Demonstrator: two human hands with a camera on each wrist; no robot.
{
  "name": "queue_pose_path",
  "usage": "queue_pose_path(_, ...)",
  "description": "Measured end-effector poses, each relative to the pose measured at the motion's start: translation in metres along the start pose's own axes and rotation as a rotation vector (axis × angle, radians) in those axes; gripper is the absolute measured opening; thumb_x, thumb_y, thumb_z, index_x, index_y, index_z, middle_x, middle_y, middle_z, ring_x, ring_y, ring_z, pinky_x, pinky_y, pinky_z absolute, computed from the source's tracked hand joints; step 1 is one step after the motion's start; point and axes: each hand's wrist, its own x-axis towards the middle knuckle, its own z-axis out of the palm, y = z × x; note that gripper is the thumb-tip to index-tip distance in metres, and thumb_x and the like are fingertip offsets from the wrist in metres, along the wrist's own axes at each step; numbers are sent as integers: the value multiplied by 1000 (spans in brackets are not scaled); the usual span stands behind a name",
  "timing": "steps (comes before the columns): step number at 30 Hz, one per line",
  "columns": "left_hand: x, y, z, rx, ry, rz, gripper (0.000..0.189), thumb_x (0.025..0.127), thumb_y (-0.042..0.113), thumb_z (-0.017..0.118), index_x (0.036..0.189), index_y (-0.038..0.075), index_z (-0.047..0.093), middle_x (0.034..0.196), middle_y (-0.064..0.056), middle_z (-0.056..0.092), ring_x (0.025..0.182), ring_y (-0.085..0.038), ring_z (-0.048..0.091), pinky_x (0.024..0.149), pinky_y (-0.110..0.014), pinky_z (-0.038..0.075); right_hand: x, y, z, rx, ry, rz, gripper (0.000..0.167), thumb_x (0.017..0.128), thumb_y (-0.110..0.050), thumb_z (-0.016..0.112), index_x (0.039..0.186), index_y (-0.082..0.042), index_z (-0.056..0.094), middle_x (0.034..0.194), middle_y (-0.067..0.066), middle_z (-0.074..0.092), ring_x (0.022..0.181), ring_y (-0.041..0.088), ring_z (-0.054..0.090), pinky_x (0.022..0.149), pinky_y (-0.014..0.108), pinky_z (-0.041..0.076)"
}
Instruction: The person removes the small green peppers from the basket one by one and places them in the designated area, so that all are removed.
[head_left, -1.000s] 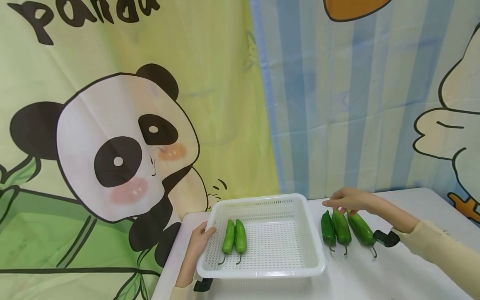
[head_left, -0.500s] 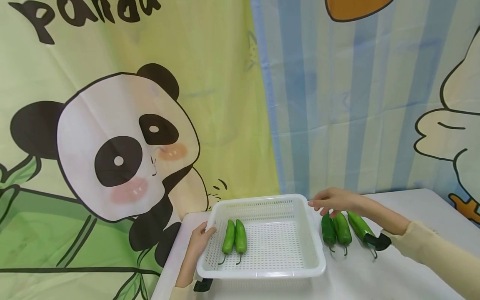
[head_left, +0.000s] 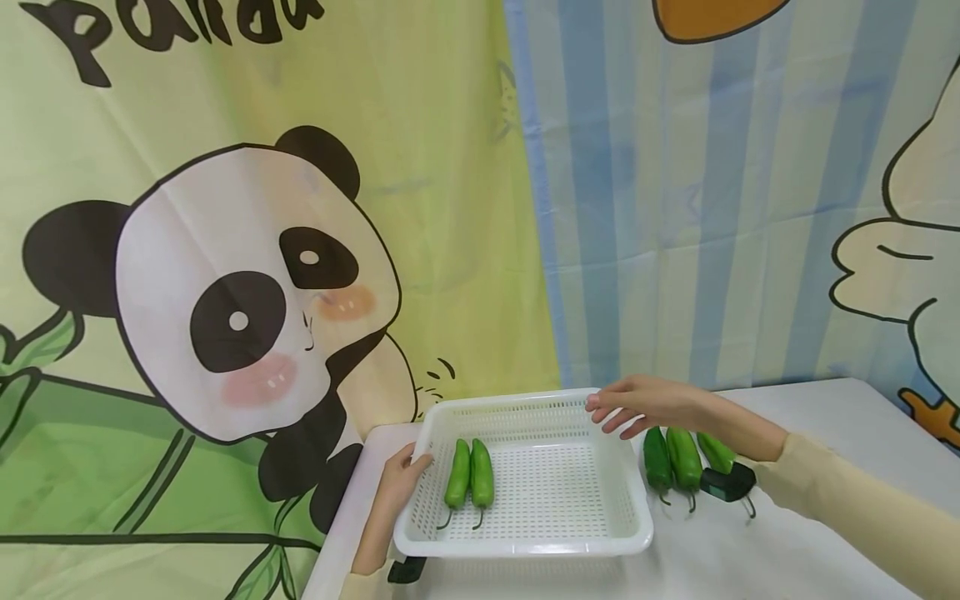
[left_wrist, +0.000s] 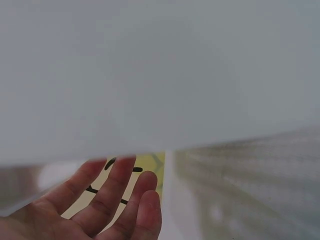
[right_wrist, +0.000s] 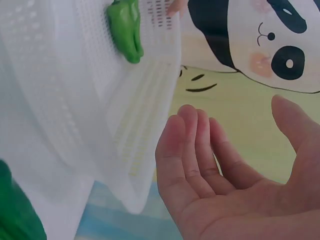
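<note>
At the left side of a white plastic basket (head_left: 555, 547), my left hand (head_left: 401, 483) holds the rim, thumb over the edge and fingers outside. Its fingers (left_wrist: 111, 197) show below the rim in the left wrist view. Two green peppers (head_left: 458, 475) lie side by side in the basket's left part, stems toward me. My right hand (head_left: 660, 404) hovers at the back right corner of the basket, palm empty, fingers slightly bent and thumb apart. Three more green peppers (head_left: 682, 457) lie on the table right of the basket, partly behind my right wrist.
The white table (head_left: 810, 417) runs along a hanging cloth printed with a panda (head_left: 247, 317) on the left and blue stripes (head_left: 600, 208) on the right. The basket's high slotted walls stand between the two groups of peppers.
My right hand has moved left from above the loose peppers to the basket's back right corner, its fingers spreading a little. My left hand, basket and peppers have stayed put.
</note>
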Motion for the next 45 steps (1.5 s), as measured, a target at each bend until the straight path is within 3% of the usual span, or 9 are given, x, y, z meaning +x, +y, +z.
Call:
queue_pose_path(7, 1, -1, 1, 2, 4, 3, 45, 101, 19, 57, 142, 0, 53, 123, -30, 66, 92, -33, 75, 70, -39, 66, 9, -6, 13, 107, -17, 19, 49, 102, -39, 58, 134, -3, 59, 128, 12, 65, 114, 23, 66, 96, 41, 59)
queue_pose_path(14, 1, -2, 0, 13, 7, 7, 45, 100, 19, 58, 141, 1, 53, 124, -29, 66, 91, -33, 75, 70, -39, 66, 24, -19, 26, 92, -27, -5, 48, 101, -36, 59, 136, -3, 56, 128, 13, 64, 115, 25, 66, 97, 42, 58)
queue_pose_path(22, 0, -1, 0, 18, -3, 14, 46, 101, 19, 57, 142, -1, 52, 124, -30, 66, 91, -34, 75, 70, -40, 66, 46, -28, 46, 63, -29, -2, 42, 98, -37, 64, 125, -5, 63, 121, 12, 66, 106, 23, 69, 90, 39, 61)
queue_pose_path(28, -2, 2, 0, 14, -6, 7, 47, 100, 20, 58, 143, -1, 51, 124, -30, 66, 92, -34, 75, 70, -40, 66, 61, -31, 55, 61, -26, -17, 44, 98, -37, 64, 128, -5, 62, 119, 11, 67, 107, 25, 69, 91, 41, 60)
queue_pose_path(37, 0, 1, -4, 6, 1, 5, 47, 100, 21, 58, 142, 1, 52, 125, -29, 65, 93, -34, 75, 71, -39, 66, 92, -23, 71, 75, -8, 12, 47, 98, -40, 64, 130, -5, 63, 120, 13, 67, 106, 27, 69, 95, 48, 59)
queue_pose_path(45, 2, -2, -2, -5, -2, 15, 47, 100, 21, 59, 142, 1, 53, 127, -30, 65, 95, -35, 74, 71, -39, 66, 113, -10, 89, 61, -2, 69, 41, 97, -41, 64, 121, -8, 67, 114, 13, 68, 100, 28, 69, 90, 47, 60)
